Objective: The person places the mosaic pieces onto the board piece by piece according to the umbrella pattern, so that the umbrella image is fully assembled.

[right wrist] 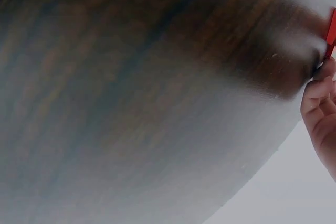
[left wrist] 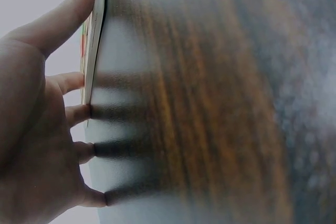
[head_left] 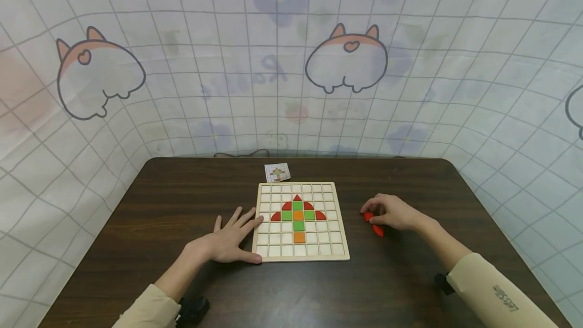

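Observation:
My left hand (head_left: pixel 227 239) is spread flat at the left side of the wooden grid board (head_left: pixel 339 252), with fingertips and thumb touching its frame. Set in the grid are a red triangle (head_left: pixel 297 198), several red quarter-round pieces (head_left: pixel 275 216), several green squares (head_left: pixel 298 226) and orange squares (head_left: pixel 299 237). To the board's right, my right hand (head_left: pixel 395 211) has curled fingers and thumb pinching a red piece (head_left: pixel 368 215) at the tabletop. A second red piece (head_left: pixel 378 230) lies just below the thumb. In the right wrist view, red (right wrist: pixel 332 30) shows beyond the fingertips, cut off by the edge.
A small pattern card (head_left: pixel 277 172) lies behind the board, showing a similar coloured figure. The dark wooden table (head_left: pixel 205 181) ends at a patterned cloth backdrop (head_left: pixel 227 80). A thin cable (head_left: pixel 241 155) runs along the back edge.

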A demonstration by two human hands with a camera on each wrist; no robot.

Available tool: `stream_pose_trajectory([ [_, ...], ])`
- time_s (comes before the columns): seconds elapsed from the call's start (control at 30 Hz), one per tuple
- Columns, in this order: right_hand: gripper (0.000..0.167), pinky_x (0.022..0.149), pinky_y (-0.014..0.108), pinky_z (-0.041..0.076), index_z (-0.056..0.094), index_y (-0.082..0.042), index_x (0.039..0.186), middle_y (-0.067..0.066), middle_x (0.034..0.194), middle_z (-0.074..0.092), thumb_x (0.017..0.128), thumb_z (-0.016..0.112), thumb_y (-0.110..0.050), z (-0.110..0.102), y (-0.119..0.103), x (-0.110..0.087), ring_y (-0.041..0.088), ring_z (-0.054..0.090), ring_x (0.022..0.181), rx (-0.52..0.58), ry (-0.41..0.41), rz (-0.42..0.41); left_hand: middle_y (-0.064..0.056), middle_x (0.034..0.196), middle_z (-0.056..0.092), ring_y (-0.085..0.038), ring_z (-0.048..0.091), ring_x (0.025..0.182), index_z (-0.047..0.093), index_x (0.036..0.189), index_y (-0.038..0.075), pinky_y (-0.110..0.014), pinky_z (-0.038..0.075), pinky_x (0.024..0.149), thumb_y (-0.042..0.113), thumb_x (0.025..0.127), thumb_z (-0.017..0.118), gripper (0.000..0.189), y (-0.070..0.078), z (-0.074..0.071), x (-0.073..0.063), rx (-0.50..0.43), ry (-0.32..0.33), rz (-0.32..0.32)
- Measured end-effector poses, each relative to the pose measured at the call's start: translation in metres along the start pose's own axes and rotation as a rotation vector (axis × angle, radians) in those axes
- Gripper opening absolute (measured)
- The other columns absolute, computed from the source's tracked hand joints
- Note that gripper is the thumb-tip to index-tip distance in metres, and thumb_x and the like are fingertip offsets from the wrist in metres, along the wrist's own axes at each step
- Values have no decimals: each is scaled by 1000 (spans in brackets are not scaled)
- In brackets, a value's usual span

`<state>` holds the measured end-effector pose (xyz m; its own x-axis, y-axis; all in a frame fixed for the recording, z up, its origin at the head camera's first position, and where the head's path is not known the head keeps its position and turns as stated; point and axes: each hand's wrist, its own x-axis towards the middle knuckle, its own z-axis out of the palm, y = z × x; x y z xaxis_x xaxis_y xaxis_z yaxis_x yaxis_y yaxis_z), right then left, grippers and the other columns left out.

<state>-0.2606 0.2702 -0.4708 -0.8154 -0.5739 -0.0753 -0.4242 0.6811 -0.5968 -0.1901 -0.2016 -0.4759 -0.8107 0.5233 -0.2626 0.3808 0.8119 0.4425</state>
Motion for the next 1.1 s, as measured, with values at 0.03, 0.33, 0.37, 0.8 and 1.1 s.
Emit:
stream_pose_trajectory([
  [0.03,25,69,33,51,73,-9,119,6,107,62,94,76,-9,0,0,0,16,57,78,0,-2,-3,-12,171,8,-45,-3,154,23,166,17,-82,-3,106,66,88,70,103,0,0,0,0,0,0],
  [0.33,23,64,31,49,70,-7,118,3,102,62,96,74,-9,1,3,2,15,55,72,0,7,-11,-11,171,8,-44,-4,154,22,166,17,-82,-3,106,67,88,69,104,0,0,1,1,-1,-8],
  [0.37,23,64,31,49,69,-7,118,2,101,62,96,74,-9,1,3,2,15,55,72,1,8,-9,-11,171,8,-44,-4,154,22,166,17,-82,-3,106,67,88,69,104,0,-1,1,1,-1,-7],
  [0.8,26,79,35,52,70,-10,120,-2,106,69,97,75,-19,3,-9,8,15,61,87,29,18,-45,-11,172,8,-44,-4,155,23,166,18,-81,-3,107,67,88,69,104,0,0,0,4,-1,-6],
  [1.1,25,82,33,51,72,-12,120,-6,105,69,96,76,-21,12,-31,14,14,61,91,71,-25,-98,-11,172,8,-43,-4,155,23,166,18,-81,-3,107,68,88,69,104,0,0,0,5,-2,-6],
])
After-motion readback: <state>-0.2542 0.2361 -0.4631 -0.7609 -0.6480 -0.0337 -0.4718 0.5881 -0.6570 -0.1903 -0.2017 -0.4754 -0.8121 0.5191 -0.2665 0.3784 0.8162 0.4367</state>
